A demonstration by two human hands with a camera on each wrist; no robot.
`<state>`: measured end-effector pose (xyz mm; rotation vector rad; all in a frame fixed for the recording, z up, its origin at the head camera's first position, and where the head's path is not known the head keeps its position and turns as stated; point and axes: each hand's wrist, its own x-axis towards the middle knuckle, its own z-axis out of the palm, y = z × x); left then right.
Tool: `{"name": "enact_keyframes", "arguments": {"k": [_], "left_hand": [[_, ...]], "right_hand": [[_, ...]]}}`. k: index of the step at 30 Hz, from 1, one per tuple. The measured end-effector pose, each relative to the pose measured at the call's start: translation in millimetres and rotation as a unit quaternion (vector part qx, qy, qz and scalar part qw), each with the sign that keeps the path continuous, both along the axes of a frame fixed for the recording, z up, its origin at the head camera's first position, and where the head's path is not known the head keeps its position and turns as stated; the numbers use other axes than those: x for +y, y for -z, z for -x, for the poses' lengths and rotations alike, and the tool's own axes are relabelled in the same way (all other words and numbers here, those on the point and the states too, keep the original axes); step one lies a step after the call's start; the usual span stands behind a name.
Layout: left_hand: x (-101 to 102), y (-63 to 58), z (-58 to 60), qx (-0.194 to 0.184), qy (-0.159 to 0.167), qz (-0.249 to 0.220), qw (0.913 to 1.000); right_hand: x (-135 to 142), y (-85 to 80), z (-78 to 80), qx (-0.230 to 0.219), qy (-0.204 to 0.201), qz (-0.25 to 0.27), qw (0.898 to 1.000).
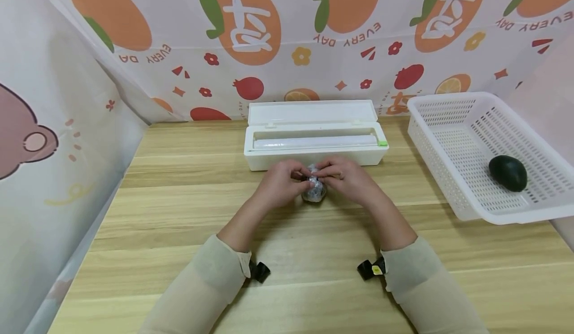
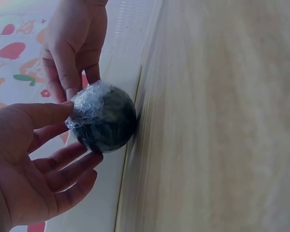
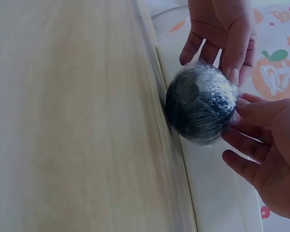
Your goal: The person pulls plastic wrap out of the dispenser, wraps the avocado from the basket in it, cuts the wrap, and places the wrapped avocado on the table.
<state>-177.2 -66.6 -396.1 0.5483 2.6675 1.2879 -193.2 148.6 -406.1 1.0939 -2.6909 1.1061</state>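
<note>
An avocado wrapped in cling film (image 1: 315, 193) stands on the table in front of the white box; its dark skin shows through the crinkled, shiny film (image 3: 198, 106). My left hand (image 1: 282, 182) pinches the bunched film at its top from the left, thumb and index finger together. From the other side my right hand (image 1: 347, 177) pinches the same bunch, fingertips close to the left ones. In the left wrist view, the left hand's (image 2: 34, 169) lower fingers lie spread beside the wrapped avocado (image 2: 106, 118). The exact grip on the film is partly hidden.
Just behind the hands is a long white cling film box (image 1: 314, 155), lid raised, with a film roll (image 1: 316, 142) inside and a green slider at its right end. A white plastic basket (image 1: 462, 209) at the right holds a dark green avocado (image 1: 508, 173). A printed cloth hangs behind.
</note>
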Motion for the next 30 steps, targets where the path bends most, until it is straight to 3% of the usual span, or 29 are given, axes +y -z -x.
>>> {"name": "enact_keyframes", "arguments": {"k": [7,11,15,20,24,30], "left_hand": [[-5.0,1.7,3.4,-0.031,-0.015,0.008,0.9994],[-8.4,2.4,6.0,-0.040,-0.016,0.010,0.9990],[-7.8,2.2,6.2,-0.032,-0.008,0.000,0.9995],[-4.3,1.2,5.0,-0.020,-0.008,0.002,0.9998],[-2.5,1.2,4.2,-0.020,-0.018,0.012,0.9996],[-1.0,2.1,3.5,-0.023,-0.024,0.018,0.9993]], "right_hand": [[-4.6,-2.0,-4.6,-0.063,0.001,-0.081,0.995],[-11.5,-3.0,-7.8,-0.048,0.006,-0.109,0.993],[-16.7,-1.0,-8.7,-0.038,0.049,-0.091,0.994],[-17.1,-0.3,-9.0,-0.104,0.093,-0.041,0.989],[-14.2,-1.9,-7.2,-0.134,0.094,-0.027,0.986],[-9.3,-2.3,-4.4,-0.139,0.074,-0.024,0.987]]}}
